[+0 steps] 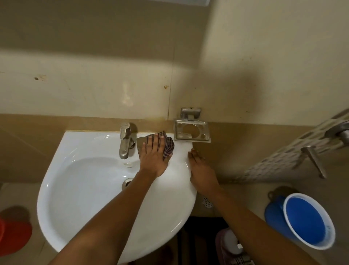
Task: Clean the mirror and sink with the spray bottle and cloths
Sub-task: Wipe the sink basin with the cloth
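A white corner sink [79, 189] fills the middle of the view, with a steel tap [125, 140] at its back and a drain [127, 182] in the bowl. My left hand [154, 154] lies flat on a dark checked cloth [169, 145], pressing it onto the sink's back right ledge beside the tap. My right hand [201, 171] rests with fingers spread on the sink's right rim, holding nothing. A sliver of the mirror [181, 1] shows at the top edge. No spray bottle is in view.
A steel wall-mounted holder [191, 132] hangs just right of the cloth. A blue bucket with a white rim [309, 221] stands on the floor at the right, a red bucket [13, 236] at the left. A metal handle [314, 160] juts out at the right.
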`<state>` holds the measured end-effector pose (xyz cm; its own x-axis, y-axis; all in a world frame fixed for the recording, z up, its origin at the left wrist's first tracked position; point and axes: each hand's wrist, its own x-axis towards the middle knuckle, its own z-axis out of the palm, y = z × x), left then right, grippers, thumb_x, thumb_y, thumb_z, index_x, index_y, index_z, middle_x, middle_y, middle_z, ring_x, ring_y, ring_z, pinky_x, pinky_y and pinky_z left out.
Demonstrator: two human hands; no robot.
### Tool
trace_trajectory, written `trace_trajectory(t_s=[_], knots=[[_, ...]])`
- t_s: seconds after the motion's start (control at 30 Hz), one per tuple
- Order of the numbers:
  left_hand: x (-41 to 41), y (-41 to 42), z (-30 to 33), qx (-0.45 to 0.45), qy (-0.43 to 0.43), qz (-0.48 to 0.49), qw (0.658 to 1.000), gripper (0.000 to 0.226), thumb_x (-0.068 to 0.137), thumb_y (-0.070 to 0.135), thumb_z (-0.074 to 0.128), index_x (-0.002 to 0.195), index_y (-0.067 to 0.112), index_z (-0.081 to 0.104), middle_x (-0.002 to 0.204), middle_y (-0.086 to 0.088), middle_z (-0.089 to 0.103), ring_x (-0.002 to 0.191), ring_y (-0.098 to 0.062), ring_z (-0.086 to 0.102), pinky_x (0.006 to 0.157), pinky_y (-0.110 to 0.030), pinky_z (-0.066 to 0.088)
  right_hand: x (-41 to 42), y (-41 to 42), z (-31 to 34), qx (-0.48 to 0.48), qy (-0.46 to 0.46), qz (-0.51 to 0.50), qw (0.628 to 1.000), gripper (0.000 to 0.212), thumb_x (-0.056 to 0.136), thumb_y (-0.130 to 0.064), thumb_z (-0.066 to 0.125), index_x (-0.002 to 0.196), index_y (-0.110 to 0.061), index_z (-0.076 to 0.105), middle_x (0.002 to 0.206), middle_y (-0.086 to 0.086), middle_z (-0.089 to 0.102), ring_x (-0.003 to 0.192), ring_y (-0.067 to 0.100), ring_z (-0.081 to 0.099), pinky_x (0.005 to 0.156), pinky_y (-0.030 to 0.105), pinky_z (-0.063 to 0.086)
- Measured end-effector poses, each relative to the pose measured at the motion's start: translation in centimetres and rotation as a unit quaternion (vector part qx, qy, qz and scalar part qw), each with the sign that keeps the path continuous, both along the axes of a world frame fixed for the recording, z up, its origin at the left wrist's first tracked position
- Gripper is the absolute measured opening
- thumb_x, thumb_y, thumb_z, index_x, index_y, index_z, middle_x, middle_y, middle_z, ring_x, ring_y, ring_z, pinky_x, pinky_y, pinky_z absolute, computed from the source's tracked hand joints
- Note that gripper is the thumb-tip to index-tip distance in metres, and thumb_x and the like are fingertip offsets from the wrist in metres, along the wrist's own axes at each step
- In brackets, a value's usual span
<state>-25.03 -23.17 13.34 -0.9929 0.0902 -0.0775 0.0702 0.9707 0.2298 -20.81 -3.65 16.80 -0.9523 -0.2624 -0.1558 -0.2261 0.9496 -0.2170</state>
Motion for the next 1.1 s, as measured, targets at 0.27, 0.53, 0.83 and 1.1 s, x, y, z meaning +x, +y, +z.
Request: trace_trajectory(t_s=[0.27, 0.53, 0.83, 1.1], knots=[[-0.2, 5.2, 0.8, 0.003, -0.035, -0.066, 0.997, 0.07, 0.096, 0.061, 0.019, 0.153, 0.031, -0.008, 0.162, -0.005, -0.013, 0.146, -0.029, -0.021, 0.113, -0.047, -0.019, 0.8, 0.7, -0.9, -0.041, -0.033, -0.023, 0.998, 0.07, 0.096, -0.01, 0.046, 0.157, -0.013, 0.011, 0.165, 0.005, 0.009, 0.152, 0.019, 0.008, 0.12, 0.033, 0.025], [3.0, 6.7, -0.3, 0.062, -0.032, -0.099, 0.993, 0.069, 0.095, 0.063, 0.019, 0.152, 0.035, -0.008, 0.16, -0.003, -0.02, 0.144, -0.025, -0.028, 0.116, -0.053, -0.016, 3.5, 1.6, -1.6, -0.136, -0.002, -0.08, 0.987, 0.051, 0.098, -0.016, 0.051, 0.147, -0.014, 0.04, 0.146, 0.007, 0.048, 0.125, 0.023, 0.053, 0.102, 0.035, 0.047], [11.5, 8.6, -2.2, 0.301, -0.119, -0.066, 0.944, 0.072, 0.091, 0.057, 0.029, 0.147, 0.041, -0.015, 0.158, -0.001, -0.027, 0.145, -0.022, -0.026, 0.117, -0.056, -0.004, 4.5, 2.2, 0.6, -0.158, 0.032, -0.191, 0.968, 0.022, 0.097, -0.013, 0.047, 0.11, -0.009, 0.065, 0.109, 0.008, 0.066, 0.099, 0.027, 0.063, 0.076, 0.032, 0.047], [16.5, 4.9, -0.5, 0.279, -0.183, -0.123, 0.934, 0.071, 0.1, 0.045, 0.037, 0.148, 0.039, -0.014, 0.162, 0.001, -0.011, 0.148, -0.017, -0.014, 0.119, -0.056, 0.001, 6.2, -0.6, 0.6, -0.147, 0.021, -0.148, 0.978, 0.028, 0.097, -0.009, 0.048, 0.12, -0.01, 0.063, 0.122, 0.006, 0.062, 0.109, 0.024, 0.059, 0.086, 0.03, 0.045]])
